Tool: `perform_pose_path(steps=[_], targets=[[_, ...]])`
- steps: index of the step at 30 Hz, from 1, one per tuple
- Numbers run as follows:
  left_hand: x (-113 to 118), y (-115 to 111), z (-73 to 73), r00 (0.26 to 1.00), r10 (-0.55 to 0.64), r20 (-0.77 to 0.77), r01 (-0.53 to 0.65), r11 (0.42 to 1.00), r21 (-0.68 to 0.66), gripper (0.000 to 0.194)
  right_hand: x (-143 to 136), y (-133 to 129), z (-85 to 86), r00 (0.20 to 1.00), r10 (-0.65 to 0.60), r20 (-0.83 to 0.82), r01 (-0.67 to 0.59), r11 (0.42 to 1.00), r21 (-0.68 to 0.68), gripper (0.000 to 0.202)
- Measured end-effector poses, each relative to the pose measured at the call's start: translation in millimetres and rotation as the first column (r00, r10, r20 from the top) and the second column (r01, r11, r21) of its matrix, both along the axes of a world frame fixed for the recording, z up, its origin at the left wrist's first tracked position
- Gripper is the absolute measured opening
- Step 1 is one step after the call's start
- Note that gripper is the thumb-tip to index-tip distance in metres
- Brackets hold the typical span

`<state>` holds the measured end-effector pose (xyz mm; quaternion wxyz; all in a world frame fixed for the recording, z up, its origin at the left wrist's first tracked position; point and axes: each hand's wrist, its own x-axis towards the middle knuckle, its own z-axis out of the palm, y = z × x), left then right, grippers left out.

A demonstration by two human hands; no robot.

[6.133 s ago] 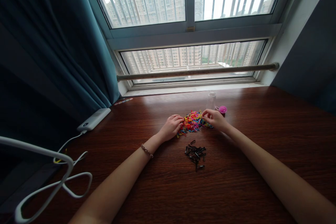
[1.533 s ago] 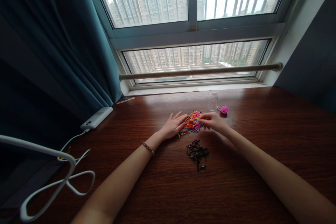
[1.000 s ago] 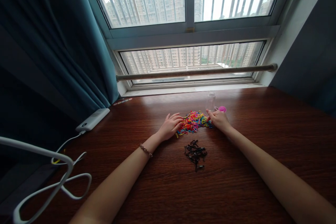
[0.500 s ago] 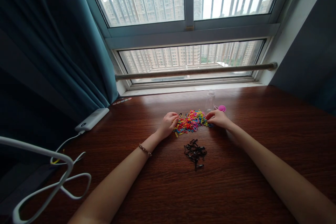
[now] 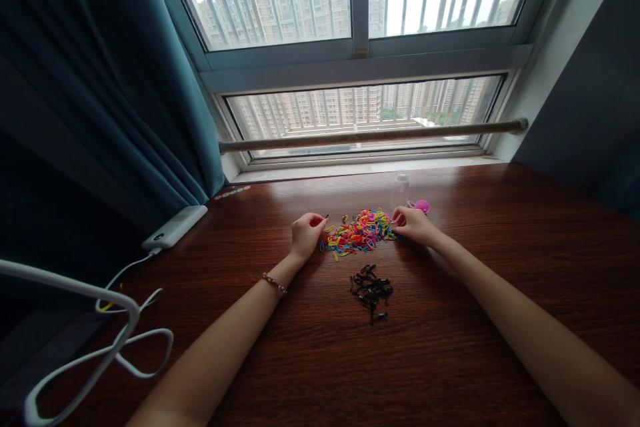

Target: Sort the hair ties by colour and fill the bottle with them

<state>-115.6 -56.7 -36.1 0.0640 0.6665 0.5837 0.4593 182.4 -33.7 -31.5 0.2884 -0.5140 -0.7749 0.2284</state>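
Observation:
A loose pile of small multicoloured bands or clips (image 5: pixel 360 230) lies on the dark wooden table (image 5: pixel 430 360). At its left edge my left hand (image 5: pixel 307 235) pinches a small black piece (image 5: pixel 327 217) between thumb and fingertips. My right hand (image 5: pixel 414 224) touches the pile's right edge with its fingers closed together; what they hold, if anything, is too small to make out. Nearer to me, between my forearms, is a separate heap of black pieces (image 5: pixel 371 291).
Behind my right hand stand a clear jar (image 5: pixel 401 188) and a round pink object (image 5: pixel 423 206). A white power bank (image 5: pixel 176 227) with a white cable (image 5: pixel 133 270) lies at the left, by the blue curtain (image 5: pixel 165 113). A window and metal rail (image 5: pixel 370 138) border the back.
My left hand has moved left, out of the pile, and a black piece now shows at its fingertips. Some coloured pieces at the left edge are uncovered. My right hand has barely shifted.

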Motion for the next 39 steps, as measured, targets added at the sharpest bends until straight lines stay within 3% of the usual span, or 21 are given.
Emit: perform_pose_path(steps=[7,12,19,24,28,32,39], targets=[[1,0,-0.3,0.998,0.042,-0.051,-0.043,0.999,-0.024,0.014,2,-2,4.0,0.996,0.027,0.084,-0.024,0.999,-0.043,0.006],[1,1,-0.4,0.999,-0.029,-0.026,0.028,1.000,-0.005,0.016,-3,-3,2.6,0.989,0.044,0.142,-0.038,0.998,-0.043,0.007],[1,2,-1.5,0.993,-0.114,0.029,0.113,0.993,0.035,0.017,-7,-6,5.7,0.954,0.055,0.293,-0.082,0.993,0.082,0.008],[1,4,-4.1,0.994,-0.098,0.041,0.097,0.995,0.020,0.020,-2,0,7.4,0.986,-0.036,0.164,0.021,0.996,0.091,0.007],[-1,6,-6.4,0.994,-0.087,0.060,0.087,0.996,-0.005,0.021,1,2,9.4,0.999,-0.035,-0.010,0.036,0.999,0.032,0.009],[-2,6,-6.4,0.991,-0.118,0.057,0.117,0.993,0.012,0.023,2,2,14.6,0.997,-0.034,-0.075,0.036,0.999,0.024,0.011],[3,-1,0.1,0.971,-0.157,0.181,0.170,0.984,-0.058,0.020,-2,0,25.1,0.964,-0.078,-0.255,0.036,0.985,-0.168,0.018]])
